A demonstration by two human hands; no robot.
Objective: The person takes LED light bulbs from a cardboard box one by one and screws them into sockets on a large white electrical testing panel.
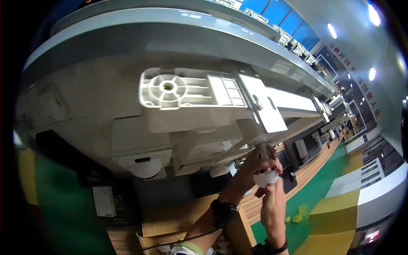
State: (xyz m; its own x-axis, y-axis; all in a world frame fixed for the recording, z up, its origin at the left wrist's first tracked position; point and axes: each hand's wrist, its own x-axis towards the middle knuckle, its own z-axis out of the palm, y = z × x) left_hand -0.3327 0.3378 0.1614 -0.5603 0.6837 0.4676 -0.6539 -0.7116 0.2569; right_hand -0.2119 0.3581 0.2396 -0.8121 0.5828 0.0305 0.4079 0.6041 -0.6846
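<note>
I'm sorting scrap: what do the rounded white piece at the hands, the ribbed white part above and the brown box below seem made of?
Rounded white piece: smooth and milky, so plastic or frosted glass, unclear which.
Ribbed white part: probably moulded plastic, satin, with thin ribs joining a ring.
Brown box: apparently matt cardboard, given its flat, papery flaps.

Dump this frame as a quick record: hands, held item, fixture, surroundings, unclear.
left hand: fingers wrapped around the neck of a white bulb
right hand: fingers against the bulb's white dome, below the left hand
ribbed part: directly above the dome, at the left hand
fixture: white plastic housing with a spoked round hub, above the hands
wrists: dark band on left
below: open cardboard box
floor: green with yellow areas
unclear: whether the ribbed part belongs to the bulb
</note>
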